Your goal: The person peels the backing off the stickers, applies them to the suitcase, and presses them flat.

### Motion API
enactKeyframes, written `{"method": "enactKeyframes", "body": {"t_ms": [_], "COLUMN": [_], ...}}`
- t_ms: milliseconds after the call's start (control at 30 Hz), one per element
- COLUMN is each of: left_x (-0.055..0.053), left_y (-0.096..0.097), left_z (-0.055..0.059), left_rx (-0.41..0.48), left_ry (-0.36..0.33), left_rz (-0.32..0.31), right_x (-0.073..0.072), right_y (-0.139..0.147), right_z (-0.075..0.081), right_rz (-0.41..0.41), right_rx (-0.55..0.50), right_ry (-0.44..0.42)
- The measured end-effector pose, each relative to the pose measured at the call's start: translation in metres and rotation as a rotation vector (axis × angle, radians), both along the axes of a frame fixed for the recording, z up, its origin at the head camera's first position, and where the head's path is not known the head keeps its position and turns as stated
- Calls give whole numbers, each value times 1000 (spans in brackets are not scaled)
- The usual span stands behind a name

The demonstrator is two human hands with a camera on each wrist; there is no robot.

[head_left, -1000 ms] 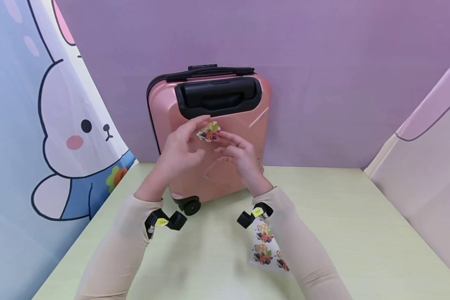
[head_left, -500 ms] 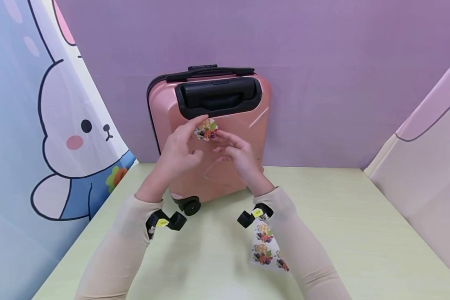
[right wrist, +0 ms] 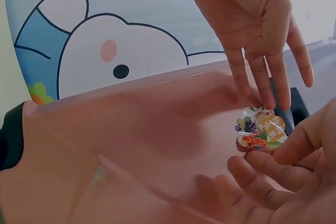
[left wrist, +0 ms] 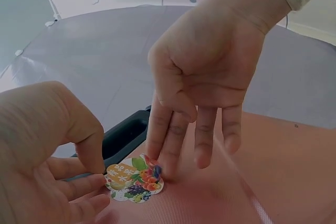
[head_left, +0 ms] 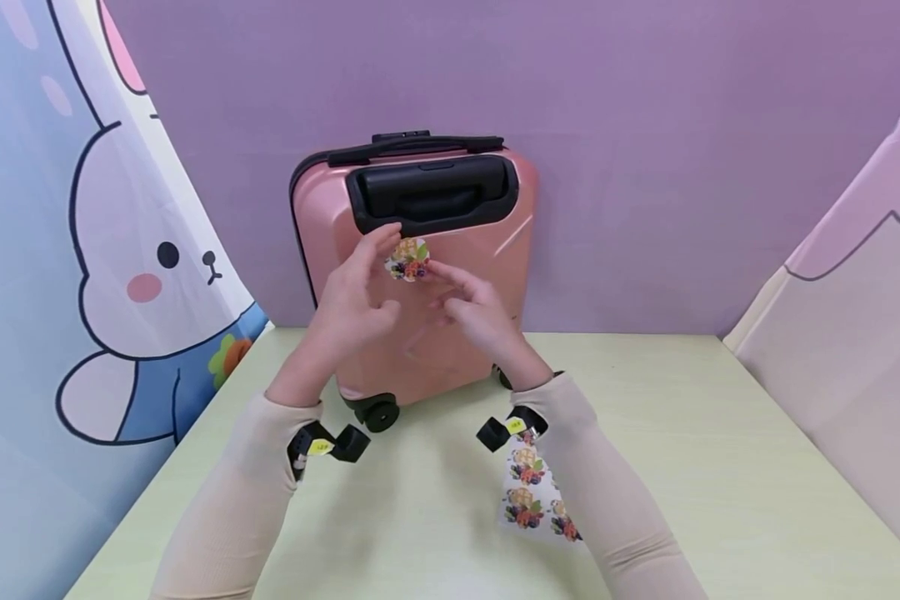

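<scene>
Your left hand (head_left: 348, 300) and right hand (head_left: 487, 321) meet at a small fruit-printed sticker (head_left: 407, 260), which is at the front of the pink suitcase (head_left: 412, 362), just below its black handle (head_left: 438, 196). Your left fingers extend to one edge, your right fingertips touch the opposite edge; on both hands the fingers are apart, with neither clamped on the sticker. You cannot tell whether all of it lies flat. The suitcase stands upright on the counter (head_left: 690, 433), before a purple backdrop (head_left: 645, 167). Nearer you, a sticker sheet (head_left: 523, 504) lies partly hidden beneath your right sleeve (head_left: 607, 492).
</scene>
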State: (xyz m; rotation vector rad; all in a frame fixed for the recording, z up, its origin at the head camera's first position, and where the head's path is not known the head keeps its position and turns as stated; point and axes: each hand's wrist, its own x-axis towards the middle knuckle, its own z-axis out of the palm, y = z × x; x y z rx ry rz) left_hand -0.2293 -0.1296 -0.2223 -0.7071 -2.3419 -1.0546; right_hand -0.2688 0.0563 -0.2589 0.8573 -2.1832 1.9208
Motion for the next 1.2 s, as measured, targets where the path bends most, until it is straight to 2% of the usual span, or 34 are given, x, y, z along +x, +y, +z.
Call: {"method": "enactKeyframes", "body": {"t_ms": [167,367,533,733,933,1067,1200], "left_x": [1,1,1,1,3,3,-1], "left_y": [-1,-1,-2,-3,-4,-4,-2], "left_z": [-1,-2,-4,-8,-9,-10,-14], "left_rx": [15,62,102,120,159,186,227], "left_ry": [1,20,27,29,85,126,90], "left_rz": [1,-14,-14,-2,33,11,-65], "right_x": [-1,-3,-5,-8,-9,-9,-11], "right_y": [1,2,5,9,14,19,25], "right_z": [-1,-4,-6,-13,-19,-23,-27], "right_rz": [-43,-78,-140,-150,-128,-118,-109], "right_rx": [87,125,172,119,25,-36,-93], "right_ry": [12,49,77,74,67,63,75]}}
